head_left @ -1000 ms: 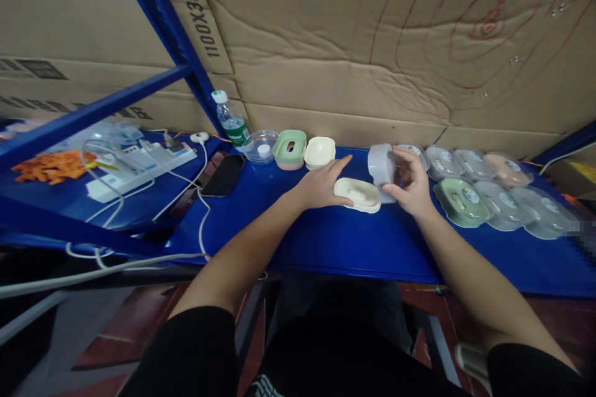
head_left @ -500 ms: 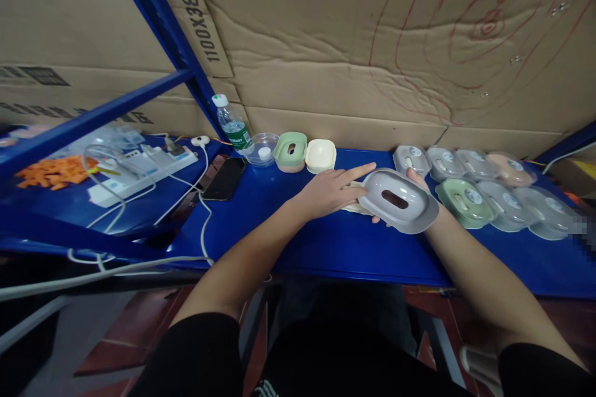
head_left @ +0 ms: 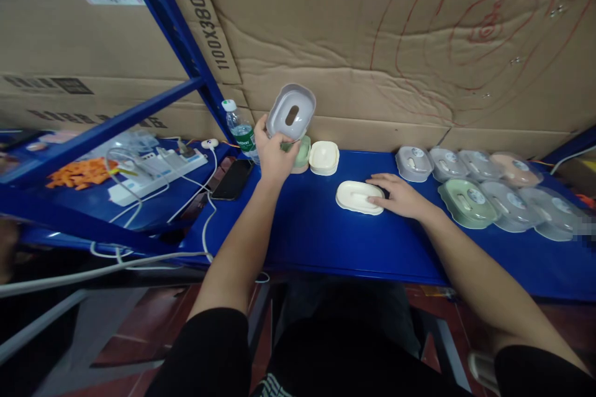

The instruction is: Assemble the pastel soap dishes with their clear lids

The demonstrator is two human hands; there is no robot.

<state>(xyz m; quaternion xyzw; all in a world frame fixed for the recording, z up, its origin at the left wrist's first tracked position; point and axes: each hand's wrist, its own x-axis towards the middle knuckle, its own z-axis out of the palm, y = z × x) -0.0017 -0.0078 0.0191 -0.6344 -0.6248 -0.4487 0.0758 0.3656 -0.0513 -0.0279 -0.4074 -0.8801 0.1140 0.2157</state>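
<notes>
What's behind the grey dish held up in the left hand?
Cardboard shows behind the grey dish, and part of a green container beside the left hand. The container's rest is covered; what else dish and hand hide cannot be told.

Your camera sits on your head and looks forward and down from close by at the blue table [head_left: 307,239] and the cardboard [head_left: 302,25] behind it.

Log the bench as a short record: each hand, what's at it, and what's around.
Left hand: holds gray tray, raised and tilted, slot visible
Right hand: at right end of cream dish, grip unclear
Cream dish: on blue table
Back left: bottle; green box, partly hidden; cream box
Right: lidded boxes, two rows
</notes>
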